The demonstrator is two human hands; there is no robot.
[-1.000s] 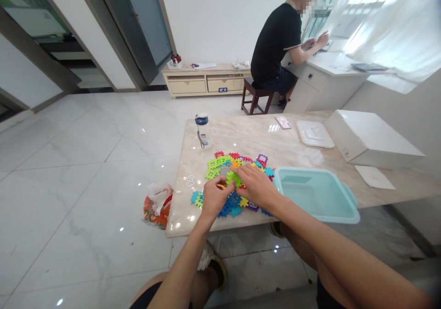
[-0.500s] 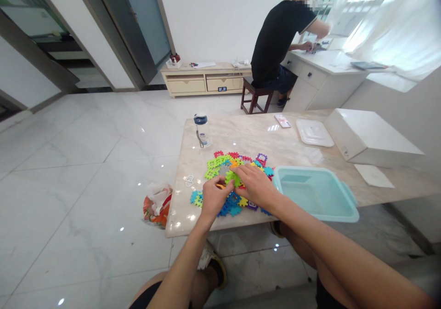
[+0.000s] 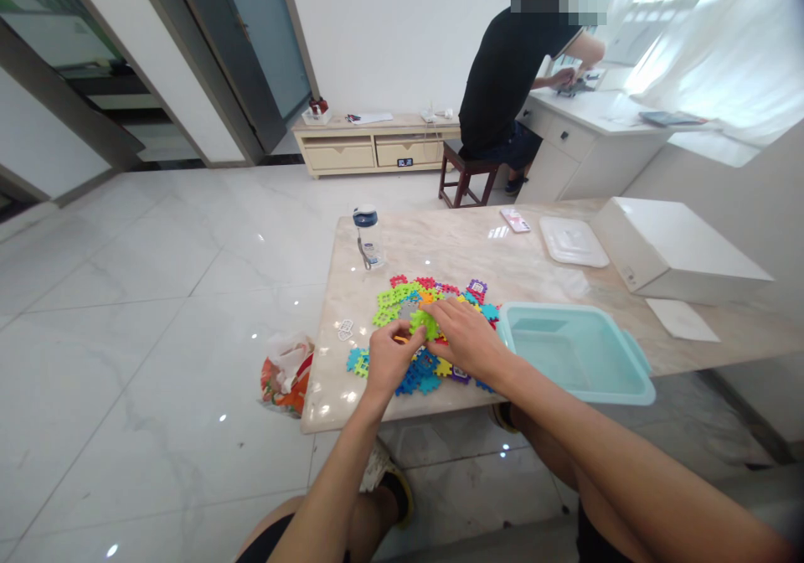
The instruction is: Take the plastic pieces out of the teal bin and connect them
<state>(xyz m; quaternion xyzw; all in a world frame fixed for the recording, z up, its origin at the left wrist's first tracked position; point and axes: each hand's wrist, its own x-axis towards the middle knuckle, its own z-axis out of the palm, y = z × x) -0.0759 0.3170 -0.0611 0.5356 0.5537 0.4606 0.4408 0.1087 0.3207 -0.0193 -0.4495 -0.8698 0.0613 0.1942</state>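
Note:
A heap of colourful interlocking plastic tiles (image 3: 402,297) lies on the marble table (image 3: 452,253). My left hand (image 3: 388,360) and my right hand (image 3: 463,337) meet over the heap, both pinching a green tile (image 3: 423,322) held just above the pile; an orange piece shows under my left fingers. Blue tiles (image 3: 420,374) lie below my hands near the table's front edge. A pale blue plastic tub (image 3: 578,353) stands right of my right hand, with nothing visible in it.
A water bottle (image 3: 368,238) stands at the table's far left. A white lid (image 3: 573,242), a phone (image 3: 516,220), a white box (image 3: 675,250) and a paper sheet (image 3: 682,320) lie further right. A bag (image 3: 286,372) sits on the floor. A person in black (image 3: 512,69) sits at a desk behind.
My hands stay on the green tile with almost no movement. The person at the back has leaned and reached toward the desk.

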